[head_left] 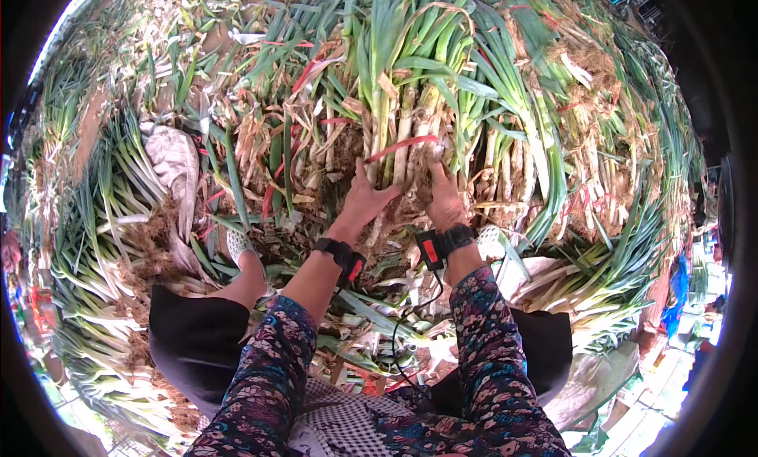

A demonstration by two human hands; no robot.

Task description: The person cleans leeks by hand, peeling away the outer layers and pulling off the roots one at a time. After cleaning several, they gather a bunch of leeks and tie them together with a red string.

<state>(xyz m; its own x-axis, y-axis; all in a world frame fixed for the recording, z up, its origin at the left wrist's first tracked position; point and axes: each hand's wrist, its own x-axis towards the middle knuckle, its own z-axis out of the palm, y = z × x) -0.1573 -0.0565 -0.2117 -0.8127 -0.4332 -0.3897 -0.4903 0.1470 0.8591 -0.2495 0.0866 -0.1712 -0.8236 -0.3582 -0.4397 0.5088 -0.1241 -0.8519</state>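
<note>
Flowered sleeves (264,366) fill the near edge of my view, with a checked apron (347,410) between them and dark cloth (197,331) at either side. Beyond the cuffs I see a black band (335,253) on each wrist; a thin cable (395,339) curves down from the right one.

Centred ahead of me is the bundle (407,102) of leek-like stalks, green tops pointing away and pale ends toward me, crossed low down by a red tie (403,145). I have the left hand (367,200) at its left edge, thumb and fingers spread wide, fingertips near the tie's left end. The right hand (444,198) sits at the other edge, fingertips up by the tie's right end — whether they pinch it, I cannot tell from here.

More stalks (118,236) lie along the left, others (616,275) to the right, roots showing. A greyish cloth (178,169) rests among them on the left, and just below it I make out a pale shoe (239,245) — loose leaves all around.
</note>
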